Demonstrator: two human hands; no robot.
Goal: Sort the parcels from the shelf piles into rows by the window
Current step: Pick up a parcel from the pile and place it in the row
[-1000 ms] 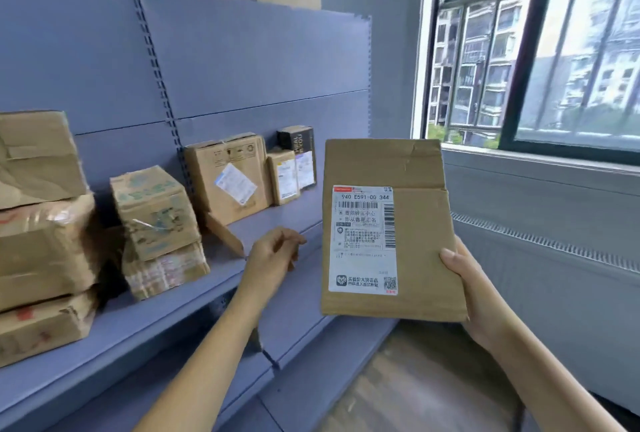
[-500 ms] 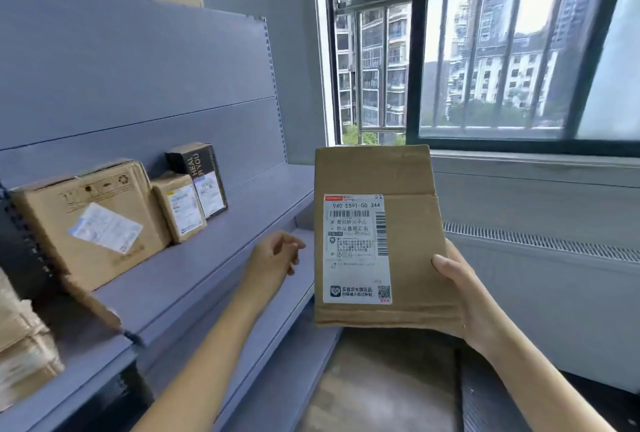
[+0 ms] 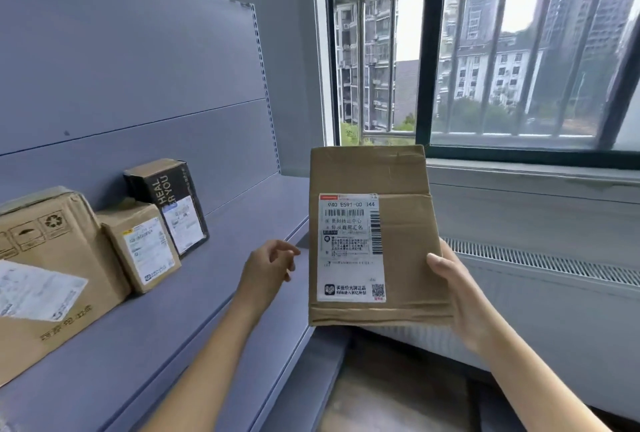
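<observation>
Obs: flat parcel (image 3: 405,258) held upright in the air, just off the front edge of the shelf (image 3: 242,223) at its window (image 3: 519,50) end, label (image 3: 349,248) facing the camera. Right hand (image 3: 460,296) grips its lower right edge, thumb (image 3: 438,263) on the front face, the other fingers hidden behind. Left hand (image 3: 266,268) is free, fingers loosely curled and holding nothing, just beside the parcel's left edge and over the shelf. Row on the shelf: large box (image 3: 52,258), small box (image 3: 138,244), black box (image 3: 169,203), each close against the next, leaning on or near the back panel (image 3: 138,67), labels outward. Bare shelf runs from the black box toward the window. Judgement: step in hand is placement, with the parcel going next in that row. Method: bring the left hand onto the parcel's left edge so both hands steer it; a one-edge grip on a thin, tall piece invites twisting. Set the bottom edge down first, just beside the black box, then tip the top back against the panel. Keep the label forward to match the row. Risks: the parcel is thin, so it may slide flat if set too upright or too far from the panel, and nudging the black box could topple it.
</observation>
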